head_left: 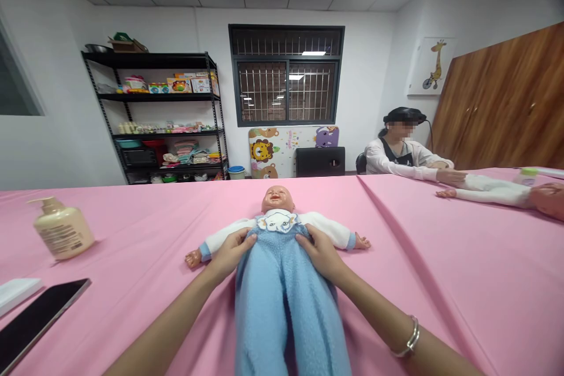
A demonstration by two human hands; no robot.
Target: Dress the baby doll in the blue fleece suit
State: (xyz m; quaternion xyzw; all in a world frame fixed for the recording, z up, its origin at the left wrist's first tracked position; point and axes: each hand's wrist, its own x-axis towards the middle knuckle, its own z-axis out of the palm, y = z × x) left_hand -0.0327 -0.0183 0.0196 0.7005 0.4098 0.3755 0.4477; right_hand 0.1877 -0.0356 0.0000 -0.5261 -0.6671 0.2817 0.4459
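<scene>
Clasping fleecy blue doll clothes [274,261], hands [230,254] curved.

The lower ends of the blue trousers [282,291] on the doll [278,200] run off the bottom edge. Some fingers of the left hand [231,251] and right hand [321,251] are hidden against the cloth. At lower left, the phone [42,323] and white case [17,294] are cut by the left edge; print on the pump bottle [64,229] is too small to read. The right edge crops the second doll [502,195] and the wooden cabinet [506,94].
</scene>
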